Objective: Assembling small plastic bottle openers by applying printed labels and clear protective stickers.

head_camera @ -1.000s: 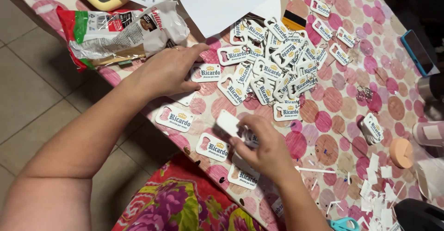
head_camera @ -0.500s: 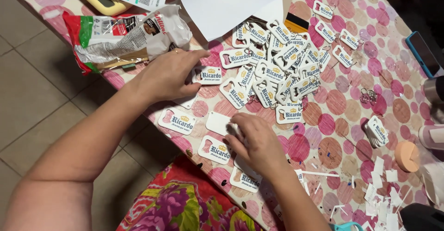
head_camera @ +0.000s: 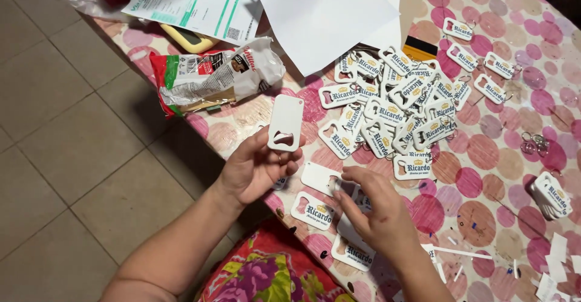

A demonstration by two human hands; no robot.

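My left hand holds up a blank white plastic bottle-opener tag, gripped at its lower end, above the table's near edge. My right hand rests on the table with its fingertips on another blank white tag. Printed tags lie flat around my right hand, one partly under it. A large heap of printed tags sits further in on the pink-dotted tablecloth.
A crumpled snack bag lies at the table's left edge, with white paper sheets and a printed form behind it. Loose tags and a small stack lie right. Paper scraps litter the near right. Tiled floor lies left.
My left hand left the heap and now holds a blank tag raised near the table edge. My right hand stayed low, fingers now on another blank tag. The camera view shifted.
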